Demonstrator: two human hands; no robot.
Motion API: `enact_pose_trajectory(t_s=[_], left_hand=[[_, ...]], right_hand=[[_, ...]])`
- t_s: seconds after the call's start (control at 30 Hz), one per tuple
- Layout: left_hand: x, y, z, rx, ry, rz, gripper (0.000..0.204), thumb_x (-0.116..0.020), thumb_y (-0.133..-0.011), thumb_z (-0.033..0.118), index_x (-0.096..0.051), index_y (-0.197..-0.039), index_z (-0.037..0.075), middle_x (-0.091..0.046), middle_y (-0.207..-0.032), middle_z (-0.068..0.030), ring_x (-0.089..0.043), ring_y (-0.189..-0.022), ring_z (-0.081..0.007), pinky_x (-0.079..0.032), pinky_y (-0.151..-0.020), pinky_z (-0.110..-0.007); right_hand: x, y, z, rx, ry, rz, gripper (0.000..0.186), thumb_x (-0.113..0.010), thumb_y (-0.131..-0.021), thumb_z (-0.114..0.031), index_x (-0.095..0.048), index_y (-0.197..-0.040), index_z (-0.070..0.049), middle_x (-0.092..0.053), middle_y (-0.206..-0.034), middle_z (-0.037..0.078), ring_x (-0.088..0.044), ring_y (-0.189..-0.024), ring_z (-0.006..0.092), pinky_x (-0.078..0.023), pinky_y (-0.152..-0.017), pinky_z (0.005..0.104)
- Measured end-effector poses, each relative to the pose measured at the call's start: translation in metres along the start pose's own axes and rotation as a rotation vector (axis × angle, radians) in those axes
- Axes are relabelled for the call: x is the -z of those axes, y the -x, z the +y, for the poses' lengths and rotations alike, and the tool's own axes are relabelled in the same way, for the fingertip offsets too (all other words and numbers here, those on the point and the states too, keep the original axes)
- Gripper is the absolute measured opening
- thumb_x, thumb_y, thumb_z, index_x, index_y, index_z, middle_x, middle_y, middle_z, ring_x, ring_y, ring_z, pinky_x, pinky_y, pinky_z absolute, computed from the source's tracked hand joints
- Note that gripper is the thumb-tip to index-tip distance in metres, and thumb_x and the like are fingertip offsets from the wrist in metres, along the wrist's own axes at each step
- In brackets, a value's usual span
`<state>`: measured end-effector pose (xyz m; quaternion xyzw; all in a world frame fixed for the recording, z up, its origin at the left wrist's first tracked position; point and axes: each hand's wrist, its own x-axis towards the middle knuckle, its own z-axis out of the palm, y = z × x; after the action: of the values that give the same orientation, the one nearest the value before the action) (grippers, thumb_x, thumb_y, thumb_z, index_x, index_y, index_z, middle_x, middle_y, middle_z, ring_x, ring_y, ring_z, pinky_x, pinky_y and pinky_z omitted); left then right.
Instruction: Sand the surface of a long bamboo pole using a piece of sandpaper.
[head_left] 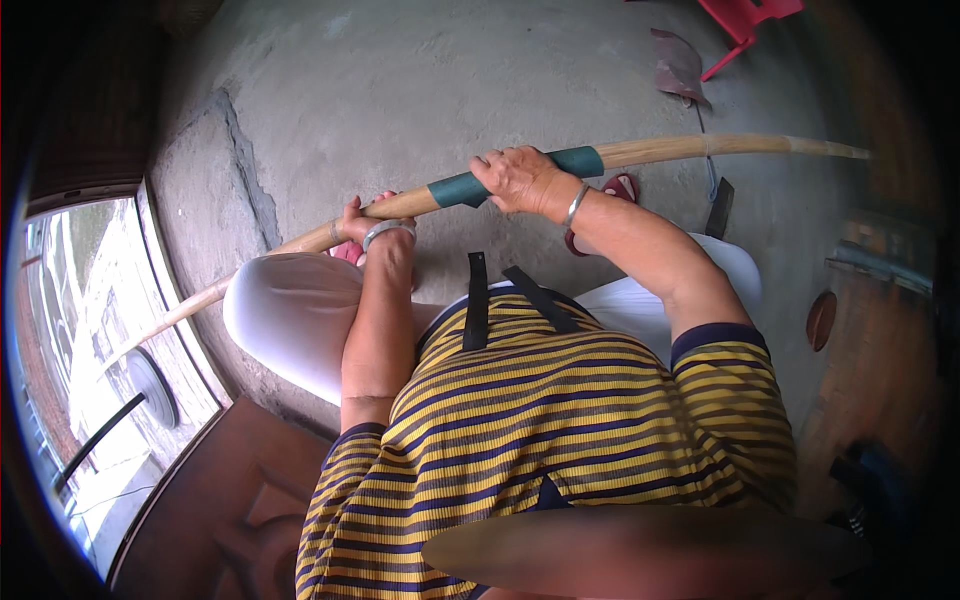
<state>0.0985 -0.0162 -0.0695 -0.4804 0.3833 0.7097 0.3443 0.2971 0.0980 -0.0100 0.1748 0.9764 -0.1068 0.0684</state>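
A long, tapered, slightly curved wooden pole (pixel 645 151) lies crosswise in front of me, with a green wrap (pixel 450 192) around its middle section. My left hand (pixel 375 223) grips the bare wood left of the wrap from below, near my left knee. My right hand (pixel 520 180) is closed over the green wrap from above, fingers curled onto it. Two black straps (pixel 476 305) stand out over my striped shirt at my lap. Red sandals (pixel 620 190) show on my feet under the pole.
A red plastic chair (pixel 740 25) and a dull red sheet-like piece (pixel 680 70) are at the top right. A dark bar (pixel 718 208) lies beside my right knee. The concrete floor (pixel 330 100) has a crack. A bright doorway and dark wooden panel (pixel 200 480) are at the left.
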Motion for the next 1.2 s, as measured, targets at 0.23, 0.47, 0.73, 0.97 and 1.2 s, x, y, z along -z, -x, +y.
enact_pose_trajectory(t_s=[0.23, 0.47, 0.73, 0.97, 1.2], left_hand=[[-0.009, 0.005, -0.005, -0.085, -0.030, -0.059, 0.022, -0.058, -0.072, 0.029, -0.045, -0.077, 0.012, -0.047, -0.063, -0.0050, -0.051, -0.056, -0.0232, -0.049, -0.056, -0.038], [0.000, -0.002, 0.008, -0.160, 0.020, -0.076, 0.025, -0.059, -0.071, 0.030, -0.043, -0.069, 0.010, -0.046, -0.057, -0.0035, -0.051, -0.053, -0.0223, -0.049, -0.056, -0.036], [0.003, -0.003, 0.002, -0.060, 0.105, -0.146, 0.027, -0.061, -0.072, 0.031, -0.044, -0.069, 0.010, -0.049, -0.059, -0.0059, -0.050, -0.052, -0.0235, -0.047, -0.056, -0.041], [0.006, -0.010, -0.001, -0.086, 0.133, -0.062, 0.026, -0.062, -0.072, 0.028, -0.043, -0.076, 0.010, -0.048, -0.060, -0.0076, -0.050, -0.050, -0.0247, -0.046, -0.052, -0.040], [0.006, 0.015, 0.028, -0.124, 0.121, -0.186, 0.028, -0.060, -0.072, 0.031, -0.042, -0.066, 0.009, -0.048, -0.057, -0.0062, -0.049, -0.049, -0.0237, -0.046, -0.053, -0.039]], right_hand=[[0.038, 0.147, 0.156, -0.419, 0.059, -0.090, 0.035, -0.074, -0.066, -0.018, -0.052, -0.090, -0.006, -0.061, -0.087, 0.016, -0.061, -0.085, 0.0351, -0.049, -0.073, 0.0436], [0.012, 0.031, 0.067, -0.119, -0.040, -0.230, 0.039, -0.074, -0.063, -0.027, -0.057, -0.087, -0.002, -0.063, -0.078, 0.021, -0.062, -0.079, 0.0371, -0.050, -0.073, 0.0423], [0.041, 0.076, 0.110, -0.374, -0.329, -0.423, 0.039, -0.082, -0.049, -0.025, -0.067, -0.079, -0.004, -0.066, -0.079, 0.018, -0.063, -0.078, 0.0334, -0.048, -0.073, 0.0391], [0.043, 0.015, 0.027, -0.275, -0.332, -0.412, 0.045, -0.080, -0.052, -0.030, -0.067, -0.085, -0.003, -0.066, -0.083, 0.019, -0.063, -0.083, 0.0343, -0.048, -0.076, 0.0390], [0.066, 0.063, 0.092, -0.395, -0.273, -0.486, 0.048, -0.077, -0.054, -0.039, -0.067, -0.085, -0.004, -0.066, -0.082, 0.018, -0.062, -0.081, 0.0327, -0.047, -0.075, 0.0374]])
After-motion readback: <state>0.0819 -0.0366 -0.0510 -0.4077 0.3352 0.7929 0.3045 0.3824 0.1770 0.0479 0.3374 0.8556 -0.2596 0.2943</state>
